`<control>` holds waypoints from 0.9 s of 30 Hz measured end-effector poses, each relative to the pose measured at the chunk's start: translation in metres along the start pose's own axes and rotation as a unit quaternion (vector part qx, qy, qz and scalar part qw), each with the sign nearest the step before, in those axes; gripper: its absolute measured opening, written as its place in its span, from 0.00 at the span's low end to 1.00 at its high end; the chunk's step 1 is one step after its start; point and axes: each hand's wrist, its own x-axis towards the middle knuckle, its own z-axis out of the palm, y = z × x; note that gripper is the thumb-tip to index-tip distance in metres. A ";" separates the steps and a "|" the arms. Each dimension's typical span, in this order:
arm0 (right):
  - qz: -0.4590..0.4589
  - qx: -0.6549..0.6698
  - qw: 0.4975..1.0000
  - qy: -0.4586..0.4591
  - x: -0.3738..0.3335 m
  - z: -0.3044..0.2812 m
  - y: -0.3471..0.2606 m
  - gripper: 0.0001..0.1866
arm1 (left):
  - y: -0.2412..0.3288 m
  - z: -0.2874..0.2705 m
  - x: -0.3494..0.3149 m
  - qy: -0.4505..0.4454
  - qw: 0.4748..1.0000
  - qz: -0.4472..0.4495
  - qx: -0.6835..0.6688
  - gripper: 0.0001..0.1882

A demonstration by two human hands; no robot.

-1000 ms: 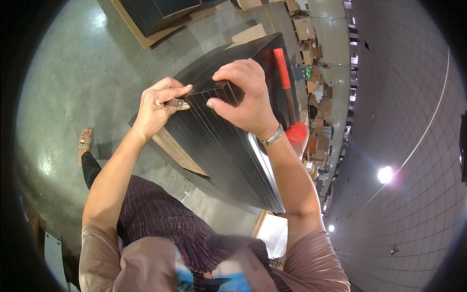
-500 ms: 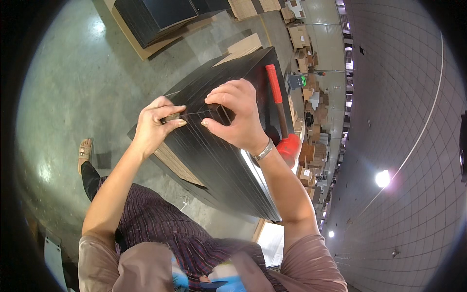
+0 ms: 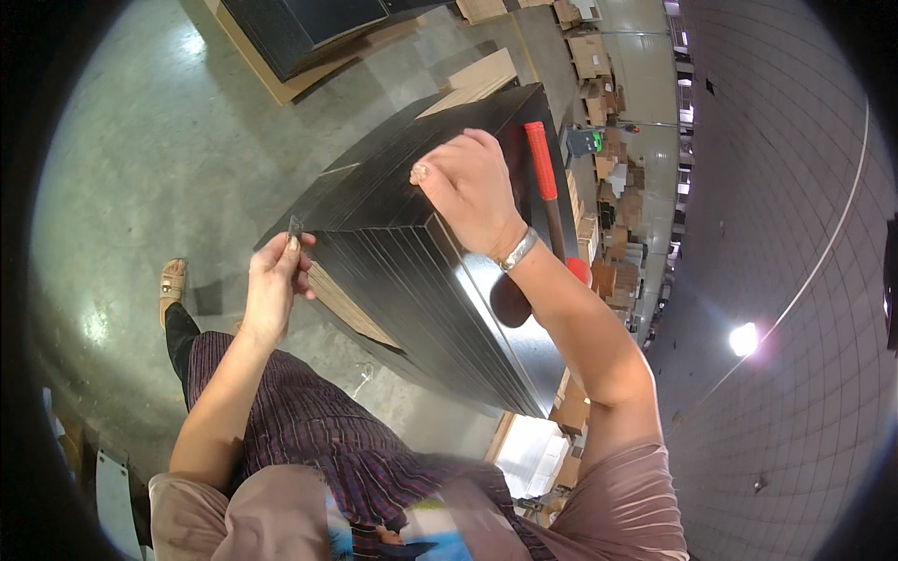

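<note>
A tall stack of black flat panels [image 3: 374,271] stands in front of me, its layered edges toward me. My left hand [image 3: 273,285] is off its left corner, thumb and fingers pinching a small dark strip-like piece [image 3: 296,227]. Over the stack's top is my right hand [image 3: 475,192], fingers curled in and thumb tip against the fingertips; anything inside is hidden. To the right of that hand, a mallet with a red grip [image 3: 540,161] lies on the top panel. My right forearm partly covers its head, where some red shows. A dark rounded shape [image 3: 512,299] appears beside the forearm.
Brown cardboard [image 3: 351,304] shows along the stack's near left side, with another piece [image 3: 482,75] at its far end. Another dark panel stack [image 3: 309,33] rests on cardboard at the far left. Cardboard boxes [image 3: 589,56] line the right side.
My left hand has drawn back left and down from the stack's corner with the small piece. My right hand has shifted up and right, its fingers and thumb closing together.
</note>
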 end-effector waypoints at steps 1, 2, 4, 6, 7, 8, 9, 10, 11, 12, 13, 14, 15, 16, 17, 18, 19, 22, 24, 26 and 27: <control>-0.009 0.004 1.000 0.022 -0.001 0.003 0.001 0.16 | -0.002 0.003 -0.001 0.005 1.000 -0.002 -0.019 0.17; -0.008 0.002 1.000 0.020 0.000 0.003 0.000 0.16 | -0.001 0.005 -0.001 0.009 0.999 -0.004 -0.038 0.17; -0.005 -0.005 1.000 0.016 0.001 -0.001 -0.002 0.15 | 0.002 0.002 0.000 -0.032 0.999 -0.033 -0.015 0.16; -0.024 -0.022 0.999 0.029 0.001 -0.002 -0.002 0.12 | 0.003 0.003 0.003 -0.058 0.996 -0.063 0.030 0.16; -0.041 -0.032 0.997 0.049 0.001 0.000 -0.001 0.11 | 0.002 0.004 0.004 -0.061 0.995 -0.060 0.042 0.14; -0.058 -0.043 0.995 0.069 0.001 0.001 -0.001 0.10 | 0.000 0.007 0.004 -0.045 0.998 -0.048 0.022 0.14; -0.053 -0.054 0.996 0.053 0.001 0.000 -0.001 0.10 | -0.002 0.012 0.004 -0.030 0.999 -0.038 0.003 0.14; -0.048 -0.066 0.996 0.037 0.002 -0.003 -0.003 0.11 | -0.004 0.014 0.005 -0.015 0.999 -0.028 -0.017 0.14; -0.043 -0.077 0.996 0.020 0.003 -0.004 -0.004 0.12 | -0.006 0.014 0.006 -0.020 0.999 -0.023 -0.011 0.13; -0.045 -0.059 0.997 0.019 0.004 -0.004 -0.002 0.10 | -0.005 0.016 0.005 -0.030 0.999 -0.032 -0.010 0.12; -0.047 -0.042 0.998 0.018 0.004 -0.003 0.001 0.08 | -0.004 0.019 0.004 -0.041 0.998 -0.040 -0.009 0.12; -0.048 -0.025 0.998 0.017 0.003 -0.003 0.003 0.07 | -0.003 0.023 0.003 -0.052 0.997 -0.050 -0.008 0.12; -0.045 -0.018 0.999 0.016 0.004 -0.002 0.004 0.07 | -0.002 0.028 0.002 -0.040 0.998 -0.044 -0.004 0.13; -0.040 -0.012 0.999 0.014 0.005 -0.002 0.003 0.07 | 0.000 0.033 -0.002 -0.046 0.998 -0.035 0.006 0.13; -0.036 -0.005 0.999 0.013 0.005 -0.002 0.003 0.07 | 0.003 0.037 -0.008 -0.052 0.998 -0.026 0.017 0.14; -0.037 -0.004 0.999 0.016 0.006 -0.002 0.003 0.07 | 0.006 0.040 -0.011 -0.057 0.998 -0.016 0.028 0.14; -0.039 -0.002 0.999 0.020 0.006 -0.001 0.003 0.06 | 0.006 0.042 -0.011 -0.040 0.998 -0.017 0.052 0.16; -0.036 0.003 0.999 0.020 0.006 0.000 0.003 0.06 | -0.003 0.036 0.000 -0.015 0.982 0.019 0.186 0.18; -0.034 0.001 0.999 0.016 0.006 -0.001 0.004 0.05 | -0.001 0.038 -0.002 0.001 0.977 0.058 0.204 0.20; -0.034 -0.007 0.999 0.014 0.005 -0.002 0.006 0.05 | 0.006 0.042 -0.005 0.008 0.970 0.086 0.228 0.21; -0.033 -0.006 0.999 0.010 0.005 -0.002 0.006 0.05 | 0.009 0.045 -0.007 0.011 0.965 0.094 0.243 0.22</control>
